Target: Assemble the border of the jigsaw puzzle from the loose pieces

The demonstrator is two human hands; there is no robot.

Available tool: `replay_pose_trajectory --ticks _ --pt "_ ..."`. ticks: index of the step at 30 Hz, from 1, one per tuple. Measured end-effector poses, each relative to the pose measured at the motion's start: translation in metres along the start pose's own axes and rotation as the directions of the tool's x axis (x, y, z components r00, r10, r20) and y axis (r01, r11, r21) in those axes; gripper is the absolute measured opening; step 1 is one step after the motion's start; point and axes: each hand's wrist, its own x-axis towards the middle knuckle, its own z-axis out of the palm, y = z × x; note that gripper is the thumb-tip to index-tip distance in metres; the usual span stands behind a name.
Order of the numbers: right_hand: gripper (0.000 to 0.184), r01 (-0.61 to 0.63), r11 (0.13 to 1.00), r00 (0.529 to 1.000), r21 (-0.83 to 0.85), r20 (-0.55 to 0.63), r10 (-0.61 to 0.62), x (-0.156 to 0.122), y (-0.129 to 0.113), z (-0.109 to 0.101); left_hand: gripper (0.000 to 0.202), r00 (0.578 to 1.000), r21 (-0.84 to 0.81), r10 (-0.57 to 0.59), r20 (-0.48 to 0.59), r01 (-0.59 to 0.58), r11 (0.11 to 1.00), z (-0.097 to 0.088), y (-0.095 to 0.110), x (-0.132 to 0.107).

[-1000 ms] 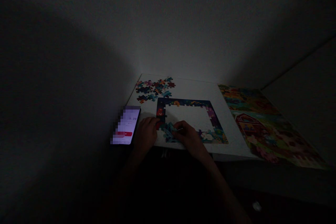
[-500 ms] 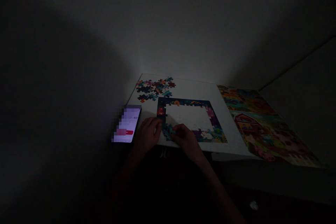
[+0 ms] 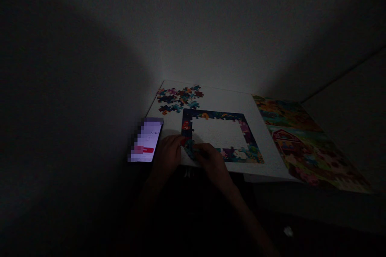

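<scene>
A jigsaw puzzle border point(image 3: 255, 154) of sea-themed pieces lies on a white tabletop, framing a bare middle. At its near left corner, a teal puzzle section point(image 3: 189, 149) sits tilted between my two hands. My right hand point(image 3: 213, 162) has its fingers bent and pinched on the right side of this section. My left hand point(image 3: 169, 153) is curled at the border's left edge, fingertips against the pieces there; the dim light hides exactly what they grip. Several loose puzzle pieces point(image 3: 179, 98) are heaped at the back left.
A lit phone point(image 3: 146, 140) lies left of my left hand, at the table's left side. Colourful farm picture sheets point(image 3: 304, 144) cover the right side. A wall point(image 3: 205, 48) rises behind the white tabletop point(image 3: 226, 96). A small pale object point(image 3: 288, 231) shows low on the right.
The teal section has turned and shifted left against the border's left side. My right hand has moved slightly left with it. The view has shifted slightly.
</scene>
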Motion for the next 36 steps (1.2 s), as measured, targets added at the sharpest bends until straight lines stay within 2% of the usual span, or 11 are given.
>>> replay_pose_trajectory --ticks 6,10,15,20,27,33,36 --pt "0.025 0.091 0.974 0.996 -0.208 0.029 -0.087 -0.004 -0.003 0.003 0.045 0.996 0.011 0.063 -0.07 -0.063 0.998 0.003 -0.001 -0.016" --pt "0.028 0.172 0.937 0.984 -0.305 0.097 -0.15 -0.01 -0.002 0.001 0.042 0.993 0.038 0.083 -0.086 -0.08 0.996 0.006 -0.001 -0.022" --pt "0.028 0.249 0.876 0.967 -0.412 0.154 -0.203 -0.013 -0.001 0.004 0.037 0.993 -0.03 0.073 -0.095 -0.076 0.997 0.005 0.002 -0.022" --pt "0.026 0.298 0.82 0.955 -0.489 0.145 -0.261 -0.015 0.003 0.008 0.035 0.993 -0.049 0.071 -0.092 -0.076 0.996 0.002 0.004 -0.021" --pt "0.019 0.336 0.755 0.936 -0.563 0.113 -0.332 -0.018 0.006 0.013 0.033 0.984 0.028 0.043 -0.171 -0.039 0.999 0.007 0.007 -0.034" --pt "0.019 0.358 0.719 0.917 -0.596 0.079 -0.391 -0.018 0.01 0.016 0.037 0.991 0.08 0.053 -0.126 -0.043 0.996 0.011 0.009 -0.047" --pt "0.019 0.376 0.7 0.906 -0.608 0.082 -0.415 -0.017 0.011 0.017 0.04 0.996 0.064 0.067 -0.054 -0.063 0.996 0.008 0.008 -0.048"
